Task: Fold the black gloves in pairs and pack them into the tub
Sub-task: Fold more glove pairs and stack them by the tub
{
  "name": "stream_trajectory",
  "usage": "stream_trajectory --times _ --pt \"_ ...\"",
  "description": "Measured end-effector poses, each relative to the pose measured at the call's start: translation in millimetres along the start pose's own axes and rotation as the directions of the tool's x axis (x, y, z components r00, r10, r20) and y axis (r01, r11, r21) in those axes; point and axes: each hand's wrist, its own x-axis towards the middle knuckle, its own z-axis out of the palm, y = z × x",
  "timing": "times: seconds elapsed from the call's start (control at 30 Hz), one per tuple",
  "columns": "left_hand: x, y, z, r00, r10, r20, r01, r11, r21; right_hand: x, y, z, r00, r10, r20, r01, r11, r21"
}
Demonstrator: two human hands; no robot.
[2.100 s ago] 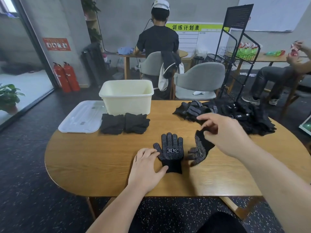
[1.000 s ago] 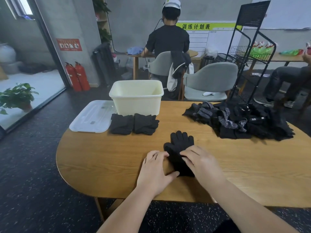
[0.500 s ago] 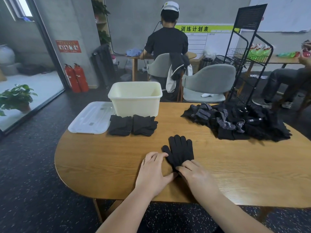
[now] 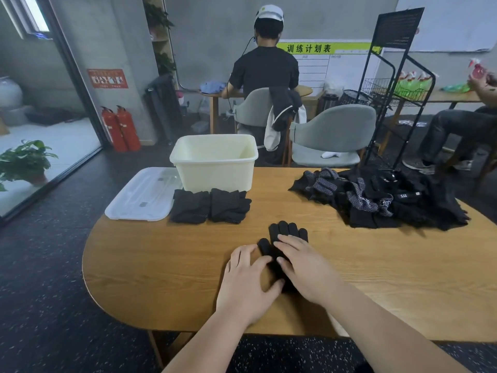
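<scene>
A stacked pair of black gloves (image 4: 285, 232) lies flat on the wooden table (image 4: 161, 265) in front of me, fingers pointing away. My right hand (image 4: 304, 265) lies flat on top of the pair, covering its palm and cuff. My left hand (image 4: 248, 278) rests on the table at the pair's left edge, fingers straight, touching the glove thumb. Two folded glove pairs (image 4: 209, 205) lie side by side in front of the cream tub (image 4: 215, 160). A heap of loose black gloves (image 4: 382, 200) lies at the right.
The tub's clear lid (image 4: 142, 195) lies left of the tub. Grey chairs (image 4: 333, 135) and a black wire rack (image 4: 390, 84) stand behind the table. A person sits with their back to me at a far desk; another person sits at the right edge.
The second glove was laid on the first, dotted sides hidden. My right hand slid from the cuff up over the pair. My left hand stayed at the left edge.
</scene>
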Motion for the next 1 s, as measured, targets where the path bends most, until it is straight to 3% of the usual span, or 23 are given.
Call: stream_trajectory --times 0.07,0.17,0.33,0.47,0.6,1.0 --pt "1.0 0.2 -0.7 1.000 -0.009 0.015 0.009 1.000 0.004 17.0 6.0 1.1 0.985 0.113 0.132 -0.102 0.991 -0.085" --pt "0.9 0.4 -1.4 1.000 -0.015 0.026 0.015 1.000 0.016 32.4 7.7 -1.2 0.968 0.226 0.111 -0.206 0.964 -0.168" --pt "2.8 0.9 -2.3 0.999 -0.019 0.038 0.018 1.000 0.026 37.3 -0.5 5.3 0.965 0.213 0.155 -0.168 0.952 -0.256" --pt "2.2 1.0 -2.9 0.999 -0.012 0.030 0.012 1.000 0.008 49.6 -5.1 10.9 0.974 0.226 0.006 -0.218 0.945 -0.244" --pt "2.8 -1.7 -1.0 0.999 -0.028 -0.030 0.026 0.997 -0.070 59.7 -6.6 24.3 0.955 0.279 0.103 -0.249 0.940 -0.234" --pt "3.5 -5.1 0.8 0.997 -0.025 -0.066 0.018 0.994 -0.105 59.9 -3.6 25.4 0.945 0.312 0.100 -0.277 0.923 -0.268"
